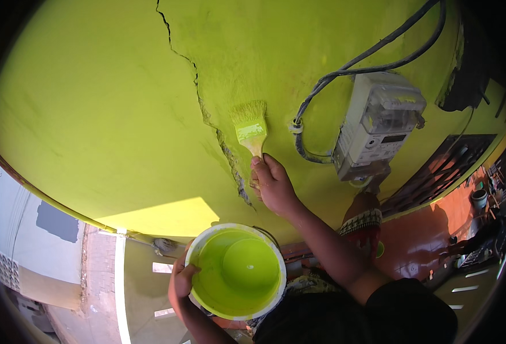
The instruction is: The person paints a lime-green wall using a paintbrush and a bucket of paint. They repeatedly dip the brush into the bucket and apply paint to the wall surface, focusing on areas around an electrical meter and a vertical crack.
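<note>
My right hand (274, 185) grips the wooden handle of a flat paintbrush (251, 125). Its lime-green bristles point up and lie at the painted wall (119, 107), just right of a long jagged crack (224, 148). My left hand (181, 275) holds a white plastic bucket (279, 258) by its rim, the thumb hooked over the edge. Lime-green paint (253, 266) covers the bucket's bottom and coats its inner wall. The lower part of the brush handle is hidden in my fist.
An electricity meter (377, 129) juts from the wall at right, fed by thick black cables (321, 81). Behind my right forearm is part of another person's arm or leg with a patterned cloth (361, 223). A reddish tiled floor (401, 245) and a barred window (442, 170) lie at right.
</note>
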### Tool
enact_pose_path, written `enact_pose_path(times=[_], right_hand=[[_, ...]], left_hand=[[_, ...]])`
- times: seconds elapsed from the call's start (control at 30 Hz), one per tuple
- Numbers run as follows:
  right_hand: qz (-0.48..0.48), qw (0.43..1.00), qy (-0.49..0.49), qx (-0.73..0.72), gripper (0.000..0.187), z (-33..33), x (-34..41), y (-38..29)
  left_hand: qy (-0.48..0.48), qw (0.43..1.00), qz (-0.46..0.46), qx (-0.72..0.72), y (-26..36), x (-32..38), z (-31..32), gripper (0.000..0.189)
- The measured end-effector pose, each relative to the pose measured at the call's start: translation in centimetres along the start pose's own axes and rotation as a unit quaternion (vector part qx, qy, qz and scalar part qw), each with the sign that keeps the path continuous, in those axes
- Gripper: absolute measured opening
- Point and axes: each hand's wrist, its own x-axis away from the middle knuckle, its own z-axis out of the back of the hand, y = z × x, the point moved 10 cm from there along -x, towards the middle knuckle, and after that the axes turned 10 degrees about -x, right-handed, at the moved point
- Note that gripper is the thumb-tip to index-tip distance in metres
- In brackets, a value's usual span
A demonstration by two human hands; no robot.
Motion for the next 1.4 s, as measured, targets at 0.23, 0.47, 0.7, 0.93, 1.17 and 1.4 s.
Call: enact_pose_path(times=[0.23, 0.47, 0.7, 0.93, 1.17, 1.4], right_hand=[[-0.111, 0.971, 0.121, 0.176, 0.030, 17.8, 4.0, 21.1], [-0.341, 0.929, 0.142, -0.014, 0.020, 18.1, 5.8, 26.8], [-0.188, 0.978, 0.084, -0.027, 0.026, 7.3, 3.0, 14.9], [0.064, 0.987, -0.035, 0.144, 0.029, 4.1, 2.7, 8.5], [0.051, 0.948, 0.089, 0.302, 0.035, 14.6, 0.4, 21.1], [-0.208, 0.891, 0.176, 0.362, 0.045, 23.1, 3.8, 35.4]], left_hand=[[0.021, 0.999, 0.044, 0.018, -1.2, 0.2, 0.6, 0.073], [0.019, 0.998, 0.050, 0.018, -1.0, 0.4, 0.3, 0.075], [0.077, 0.997, 0.024, 0.014, -0.1, 0.8, 0.7, 0.060], [0.067, 0.996, 0.054, -0.002, -1.5, 1.3, 1.8, 0.063], [0.079, 0.996, 0.048, -0.005, -1.9, 1.3, 2.3, 0.056], [0.077, 0.995, 0.056, -0.033, -1.5, 2.2, 2.3, 0.057]])
